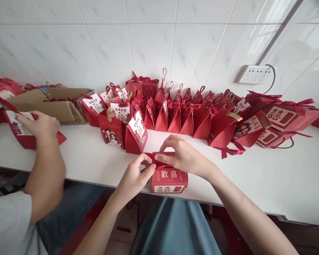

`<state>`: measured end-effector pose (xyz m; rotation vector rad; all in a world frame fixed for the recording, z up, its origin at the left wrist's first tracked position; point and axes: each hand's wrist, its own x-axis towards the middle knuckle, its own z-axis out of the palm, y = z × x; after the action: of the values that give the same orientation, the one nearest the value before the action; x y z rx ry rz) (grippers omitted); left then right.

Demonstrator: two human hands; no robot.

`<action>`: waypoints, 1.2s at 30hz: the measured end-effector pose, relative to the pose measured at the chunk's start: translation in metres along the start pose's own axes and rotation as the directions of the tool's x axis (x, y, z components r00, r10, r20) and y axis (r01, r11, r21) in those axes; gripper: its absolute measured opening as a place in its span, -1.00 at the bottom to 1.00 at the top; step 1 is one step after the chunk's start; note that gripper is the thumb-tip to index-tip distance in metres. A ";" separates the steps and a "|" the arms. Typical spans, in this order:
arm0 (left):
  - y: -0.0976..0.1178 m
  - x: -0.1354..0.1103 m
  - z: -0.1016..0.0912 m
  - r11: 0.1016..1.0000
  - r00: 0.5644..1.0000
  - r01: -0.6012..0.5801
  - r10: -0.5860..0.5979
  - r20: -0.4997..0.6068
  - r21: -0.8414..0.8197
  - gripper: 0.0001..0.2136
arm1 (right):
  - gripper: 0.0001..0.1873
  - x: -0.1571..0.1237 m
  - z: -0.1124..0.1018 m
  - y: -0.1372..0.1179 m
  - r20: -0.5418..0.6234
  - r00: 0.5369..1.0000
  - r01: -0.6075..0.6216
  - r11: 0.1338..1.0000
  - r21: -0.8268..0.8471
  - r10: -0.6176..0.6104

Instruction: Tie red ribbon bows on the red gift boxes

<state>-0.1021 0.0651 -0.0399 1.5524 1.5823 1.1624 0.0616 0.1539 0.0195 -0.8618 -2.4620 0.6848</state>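
Note:
A red gift box (170, 180) with gold characters and a white printed front panel sits at the table's front edge, directly before me. Across its top runs a dark red ribbon (163, 165). My left hand (139, 173) pinches the ribbon between thumb and forefinger at the box's left side. From the right, my right hand (179, 156) reaches over the box top, its thumb and curled fingers closed on the ribbon there. Part of the box top is hidden under my right hand.
Red triangular gift boxes (175, 122) stand in rows behind. Ribboned boxes (284, 117) are stacked at right. A cardboard box (71, 113) stands left; beside it, a co-worker's hand (41, 124) touches another red box (26, 140). A power strip (255, 75) is on the tiled wall.

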 end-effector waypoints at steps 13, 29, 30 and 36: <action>0.013 0.003 0.002 0.887 0.920 -0.392 0.379 0.101 0.244 -0.68 | -0.69 0.005 0.013 0.028 0.088 0.964 -0.263 0.941 0.211 0.250; 0.032 0.012 0.015 0.897 0.970 -0.236 0.238 0.043 0.373 -0.88 | -0.57 -0.042 -0.008 0.075 0.365 0.891 -0.449 0.639 0.625 0.269; 0.034 0.013 0.015 0.896 0.974 -0.222 0.225 0.039 0.385 -0.87 | -0.59 -0.039 -0.008 0.075 0.325 0.904 -0.426 0.637 0.643 0.277; 0.038 0.016 0.020 0.885 0.981 -0.185 0.195 0.022 0.427 -0.84 | -0.62 -0.010 -0.006 0.074 0.184 0.945 -0.308 0.557 0.771 0.269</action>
<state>-0.0696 0.0811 -0.0119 2.0215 1.8192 0.9724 0.1045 0.1997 -0.0213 -0.8558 -1.6967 1.7620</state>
